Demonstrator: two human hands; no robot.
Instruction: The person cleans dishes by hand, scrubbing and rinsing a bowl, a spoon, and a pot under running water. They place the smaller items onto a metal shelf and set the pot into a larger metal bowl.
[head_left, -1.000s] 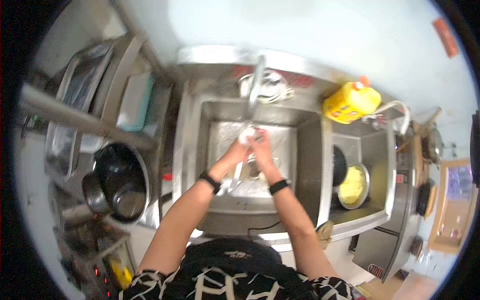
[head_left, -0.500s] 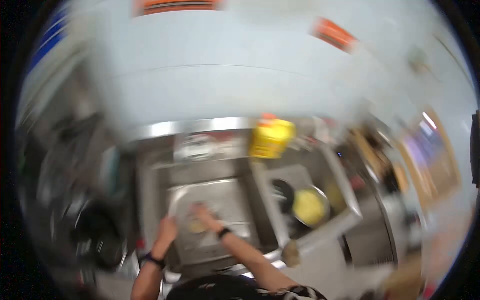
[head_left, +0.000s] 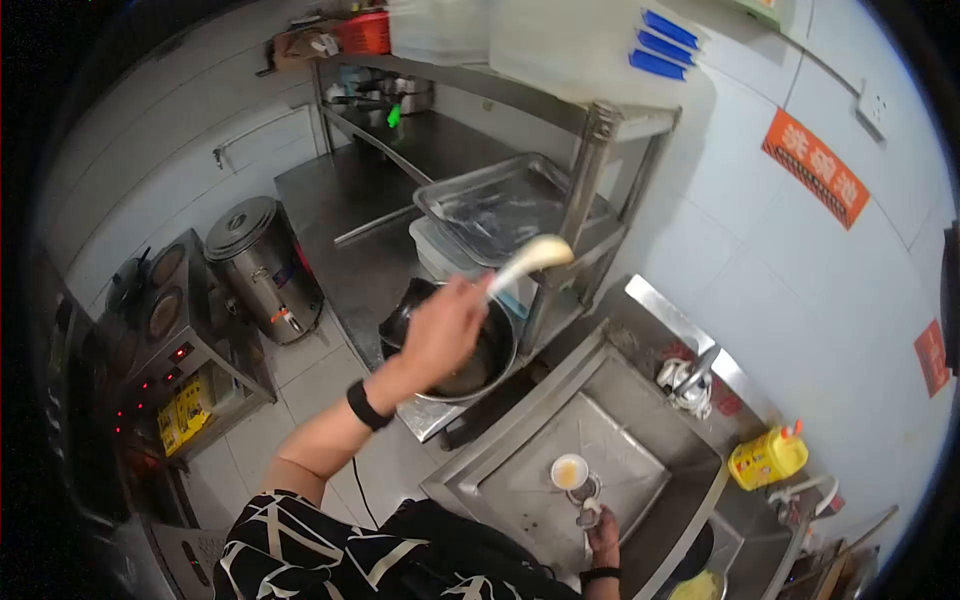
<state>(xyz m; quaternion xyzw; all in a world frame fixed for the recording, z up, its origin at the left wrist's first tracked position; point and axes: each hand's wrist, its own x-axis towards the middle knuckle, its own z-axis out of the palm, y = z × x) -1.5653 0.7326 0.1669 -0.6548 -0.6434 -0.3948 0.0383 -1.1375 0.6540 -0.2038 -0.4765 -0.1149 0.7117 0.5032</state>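
Observation:
My left hand (head_left: 440, 335) is closed round a white utensil (head_left: 515, 270) with a pale yellow, blurred end. It is raised over a metal pot (head_left: 508, 352), which holds dark liquid and stands at the steel table's corner. A black object (head_left: 403, 318) lies at the pot's left rim. Low in the steel sink (head_left: 625, 437), my right hand (head_left: 603, 535) has its fingers closed on a small, pale and metallic item that is hard to make out. Beside it sits a small white bowl (head_left: 569, 472) with something yellowish inside.
A metal tray (head_left: 515, 205) lies on the steel table (head_left: 335, 190) under a shelf. At left are a lidded steel barrel (head_left: 262, 275) and a cooker (head_left: 165, 300). A yellow bottle (head_left: 768, 458) stands by the tap (head_left: 697, 370), near a second basin (head_left: 735, 545).
The view has swung left. My left hand has left the sink and is now up by the pot, holding the white utensil. My right hand is still in the sink.

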